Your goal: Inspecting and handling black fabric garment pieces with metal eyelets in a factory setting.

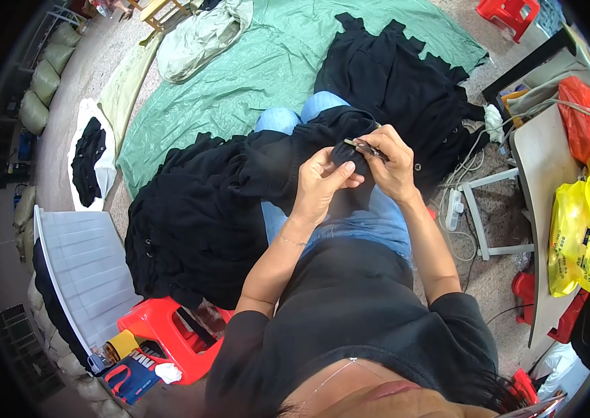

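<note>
Above my lap, my left hand (324,182) pinches an edge of a black knitted garment (340,125) between thumb and fingers. Close beside it, my right hand (390,164) is closed around a small dark tool with a pale tip (352,143), which looks like thread snips. The tool's tip is right at the fabric; my fingers cover most of its body. The garment drapes across my knees. To the left, a large heap of black garments (183,209) reaches my thigh. Another pile of black garments (392,76) lies ahead to the right.
A green tarp (274,56) covers the floor ahead. At left are a pale plastic bin (82,258) and a red stool (169,341). On the right stands a table (549,160) with a yellow plastic bag (584,237); cables and a power strip (454,209) lie near its leg.
</note>
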The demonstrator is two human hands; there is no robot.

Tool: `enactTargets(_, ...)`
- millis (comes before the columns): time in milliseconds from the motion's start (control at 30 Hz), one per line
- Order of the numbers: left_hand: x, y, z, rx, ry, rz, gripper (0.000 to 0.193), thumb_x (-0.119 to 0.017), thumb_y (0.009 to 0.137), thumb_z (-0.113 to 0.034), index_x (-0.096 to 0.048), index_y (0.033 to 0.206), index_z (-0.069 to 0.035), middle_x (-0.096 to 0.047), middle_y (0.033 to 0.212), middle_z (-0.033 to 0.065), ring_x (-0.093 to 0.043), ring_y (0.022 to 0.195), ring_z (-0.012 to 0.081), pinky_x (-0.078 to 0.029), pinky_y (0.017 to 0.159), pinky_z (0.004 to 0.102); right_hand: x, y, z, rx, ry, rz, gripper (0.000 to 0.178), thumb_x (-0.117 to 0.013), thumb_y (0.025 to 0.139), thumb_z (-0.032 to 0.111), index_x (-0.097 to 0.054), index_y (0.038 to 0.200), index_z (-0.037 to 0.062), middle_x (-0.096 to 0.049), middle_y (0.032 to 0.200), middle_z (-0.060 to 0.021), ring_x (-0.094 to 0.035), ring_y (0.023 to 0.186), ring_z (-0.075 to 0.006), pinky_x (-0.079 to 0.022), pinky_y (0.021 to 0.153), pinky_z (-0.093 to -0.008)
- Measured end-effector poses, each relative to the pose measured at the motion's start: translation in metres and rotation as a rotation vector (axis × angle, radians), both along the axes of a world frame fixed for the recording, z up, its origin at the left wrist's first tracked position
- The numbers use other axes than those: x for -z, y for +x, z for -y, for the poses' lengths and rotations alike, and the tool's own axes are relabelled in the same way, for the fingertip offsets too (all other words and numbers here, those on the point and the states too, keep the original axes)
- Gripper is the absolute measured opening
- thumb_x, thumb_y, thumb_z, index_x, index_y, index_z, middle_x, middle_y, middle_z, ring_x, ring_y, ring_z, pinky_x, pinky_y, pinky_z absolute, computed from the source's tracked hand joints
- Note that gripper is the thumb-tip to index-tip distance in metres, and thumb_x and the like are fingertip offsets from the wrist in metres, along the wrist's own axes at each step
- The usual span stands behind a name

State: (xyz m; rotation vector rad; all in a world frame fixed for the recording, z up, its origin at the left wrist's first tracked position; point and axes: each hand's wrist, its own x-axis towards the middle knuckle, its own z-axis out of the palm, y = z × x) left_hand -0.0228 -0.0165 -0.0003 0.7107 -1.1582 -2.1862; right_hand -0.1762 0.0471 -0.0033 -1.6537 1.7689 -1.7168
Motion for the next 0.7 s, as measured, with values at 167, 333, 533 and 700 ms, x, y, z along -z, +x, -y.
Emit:
enactTargets(167, -0.013, 0.014, -0.003, -0.025, 0.061, 0.058, 0.019, -0.062, 0.092, -0.011, -0.059, 0.108, -0.001, -0.066, 0.092, 0.0081, -0.068, 0.075, 0.0166, -0.058, 0.069, 0.0300, -0.007, 0.022, 0.006, 0.064, -0.044, -0.127, 0.017, -0.065, 0.077, -0.008, -0.066, 0.089, 0.0031, -0.065, 0.084, -0.0130, -0.066, 0.074, -0.0279, -0.053, 0.068, -0.0338)
enactTargets(333, 0.010, 0.016, 0.010, 0.120, 0.291, -0.152, 0.040, -0.047, 0.101, -0.039, -0.060, 0.103, -0.001, -0.067, 0.096, 0.0125, -0.071, 0.087, 0.0280, -0.059, 0.071, 0.0315, -0.004, 0.018, 0.003, 0.021, -0.078, -0.083, 0.024, -0.060, 0.073, -0.015, -0.066, 0.090, 0.0004, -0.060, 0.079, -0.0119, -0.061, 0.067, -0.0225, -0.047, 0.059, -0.0284)
enactTargets(533, 0.010, 0.044, 0.006, 0.181, 0.294, -0.090, 0.035, -0.048, 0.101, -0.029, -0.061, 0.107, 0.003, -0.068, 0.094, 0.0131, -0.071, 0.084, 0.0276, -0.059, 0.070, 0.0318, -0.009, 0.035, -0.004, -0.137, -0.047, -0.086, 0.014, -0.058, 0.077, -0.007, -0.064, 0.087, 0.0000, -0.059, 0.079, -0.0105, -0.054, 0.068, -0.0217, -0.042, 0.063, -0.0296)
enactTargets(700, 0.023, 0.056, -0.002, 0.186, 0.315, -0.126, 0.028, -0.054, 0.098, -0.019, -0.059, 0.115, 0.003, -0.068, 0.096, 0.0139, -0.071, 0.078, 0.0271, -0.060, 0.069, 0.0339, 0.009, 0.010, -0.011, -0.026, 0.107, 0.462, 0.014, -0.058, 0.093, 0.004, -0.065, 0.105, -0.0002, -0.055, 0.076, 0.0033, -0.047, 0.066, -0.0023, -0.035, 0.057, -0.0166)
